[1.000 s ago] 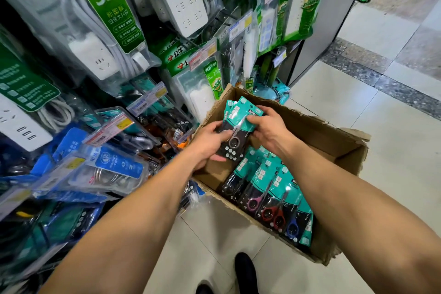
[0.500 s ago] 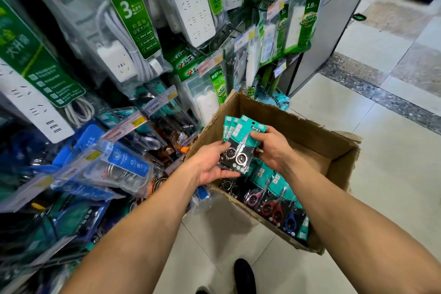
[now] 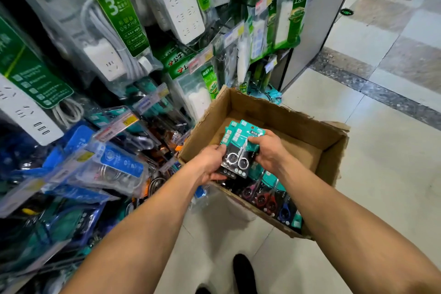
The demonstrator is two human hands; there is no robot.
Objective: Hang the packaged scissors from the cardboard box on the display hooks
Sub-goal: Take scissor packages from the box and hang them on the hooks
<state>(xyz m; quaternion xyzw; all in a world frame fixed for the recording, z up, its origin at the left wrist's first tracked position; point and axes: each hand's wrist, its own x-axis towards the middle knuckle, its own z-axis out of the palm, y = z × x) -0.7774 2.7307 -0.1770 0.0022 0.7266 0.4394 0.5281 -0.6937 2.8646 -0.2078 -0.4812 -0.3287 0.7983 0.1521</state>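
A small stack of packaged scissors (image 3: 239, 148), on teal-and-black cards, is held above the open cardboard box (image 3: 281, 112). My left hand (image 3: 210, 164) supports the stack from below and the left. My right hand (image 3: 268, 153) pinches the top pack from the right. More scissor packs (image 3: 267, 196) with pink, red and blue handles lie in a row along the box's near side. The display hooks (image 3: 152, 100) on the left carry packed goods with price tags.
The rack on the left is crowded with white power strips (image 3: 176, 2) in green packaging and blue packaged items (image 3: 112, 162). A grey pillar (image 3: 317, 19) stands behind the box. Tiled floor (image 3: 381, 174) lies to the right; a black shoe (image 3: 243, 272) shows below.
The stack of packs has shifted down and toward me inside the box, and the top pack now lies flatter. The camera has tilted slightly, showing more of the upper rack.
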